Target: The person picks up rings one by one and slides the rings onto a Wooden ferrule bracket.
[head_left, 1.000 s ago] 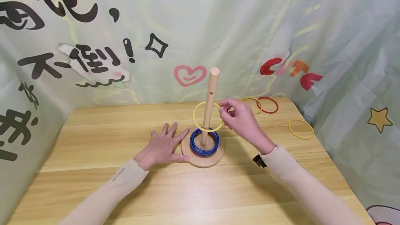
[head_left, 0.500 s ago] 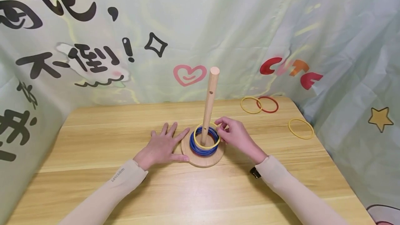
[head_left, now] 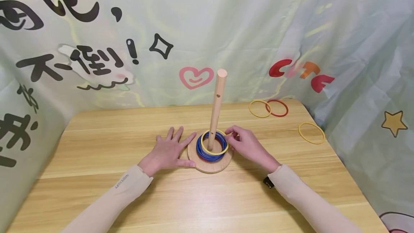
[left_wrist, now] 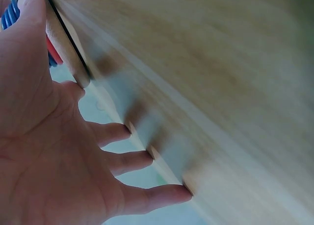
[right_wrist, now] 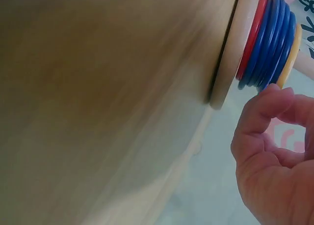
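Observation:
A wooden pole (head_left: 217, 107) stands upright on a round base (head_left: 210, 169). Several blue rings (head_left: 210, 159) lie stacked around its foot, with a yellow ring (head_left: 215, 154) on top; in the right wrist view a red ring (right_wrist: 252, 38) shows beneath the blue ones. The right hand (head_left: 247, 145) pinches the right edge of the yellow ring (right_wrist: 290, 58) between thumb and forefinger. With fingers spread, the left hand (head_left: 166, 154) rests on the table left of the base, its thumb touching the base's edge.
At the back right of the wooden table (head_left: 97, 143), another yellow ring (head_left: 259, 117) overlaps a red ring (head_left: 280, 116). A further yellow ring (head_left: 311, 142) lies near the right edge. A printed cloth (head_left: 155, 10) hangs behind and at both sides.
The right hand has lowered the yellow ring along the pole onto the blue stack, and has shifted slightly right since half a second ago. The left hand has stayed in place.

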A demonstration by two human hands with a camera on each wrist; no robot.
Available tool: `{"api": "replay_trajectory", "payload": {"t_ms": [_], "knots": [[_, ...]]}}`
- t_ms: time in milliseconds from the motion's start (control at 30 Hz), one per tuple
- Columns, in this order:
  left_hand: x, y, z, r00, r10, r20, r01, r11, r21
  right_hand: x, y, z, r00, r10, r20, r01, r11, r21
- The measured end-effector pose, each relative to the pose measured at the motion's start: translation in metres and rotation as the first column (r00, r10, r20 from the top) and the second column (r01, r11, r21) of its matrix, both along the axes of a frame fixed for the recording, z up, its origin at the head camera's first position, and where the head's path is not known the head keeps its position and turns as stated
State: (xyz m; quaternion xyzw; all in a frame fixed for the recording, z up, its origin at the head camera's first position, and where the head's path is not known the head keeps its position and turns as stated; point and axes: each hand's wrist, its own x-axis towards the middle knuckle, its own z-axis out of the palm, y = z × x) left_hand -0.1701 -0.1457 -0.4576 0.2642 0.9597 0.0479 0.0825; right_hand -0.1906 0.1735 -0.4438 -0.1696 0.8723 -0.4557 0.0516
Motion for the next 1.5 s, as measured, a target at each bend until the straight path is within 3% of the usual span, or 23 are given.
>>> {"api": "replay_trajectory", "payload": {"t_ms": [200,500,733,867,1133,1300,1500], "knots": [[0.0,0.0,0.0,1.0,-0.001,-0.005,0.001,1.0,0.001,-0.006,0.027,0.004,0.998,-0.054,-0.014,0.055,0.997,0.047],[0.001,0.001,-0.001,1.0,-0.003,-0.017,0.003,1.0,-0.003,-0.045,0.082,0.012,0.978,-0.186,-0.092,0.2,0.965,0.169],[0.0,0.0,-0.003,1.0,-0.004,-0.011,0.004,1.0,0.005,-0.068,0.101,0.007,0.984,-0.175,-0.019,0.175,0.958,0.226],[0.001,0.0,-0.002,1.0,-0.005,-0.018,0.005,1.0,0.0,-0.076,0.103,0.002,0.989,-0.149,-0.021,0.149,0.955,0.258],[0.0,0.001,0.0,1.0,-0.009,-0.014,0.009,1.0,0.005,-0.082,0.103,-0.002,0.993,-0.114,-0.031,0.117,0.93,0.349],[0.0,0.0,0.001,1.0,0.002,-0.005,-0.002,1.0,0.013,-0.085,0.1,-0.003,0.997,-0.052,-0.06,0.071,0.925,0.374],[0.001,0.0,0.001,1.0,0.005,0.002,-0.005,1.0,0.019,-0.072,0.097,0.0,0.998,-0.027,-0.053,0.046,0.908,0.416]]}}
